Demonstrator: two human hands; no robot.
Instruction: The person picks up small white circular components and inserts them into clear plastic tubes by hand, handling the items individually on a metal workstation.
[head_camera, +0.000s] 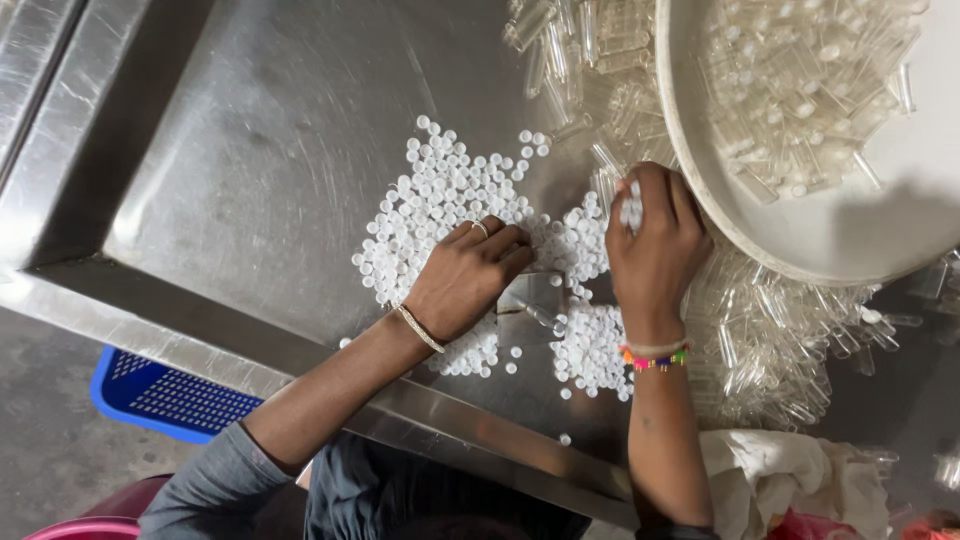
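A spread of small white round caps (440, 195) lies on a steel tabletop (270, 130). My left hand (470, 275), with a ring and a thin bracelet, rests knuckles up on the caps, fingers curled down among them. My right hand (655, 245), with a beaded bracelet at the wrist, is closed around a small clear vial with a white cap (632, 205), held beside the rim of a big white bowl (850, 235). Clear plastic vials (800, 75) fill that bowl. More loose clear vials (770, 330) are heaped on the table under and around it.
The table has a raised steel rim (200, 335) along its near edge. A blue perforated crate (160, 395) sits on the floor below. A crumpled white cloth (790, 475) lies at the lower right, and a pink tub edge (90, 525) shows at the bottom left.
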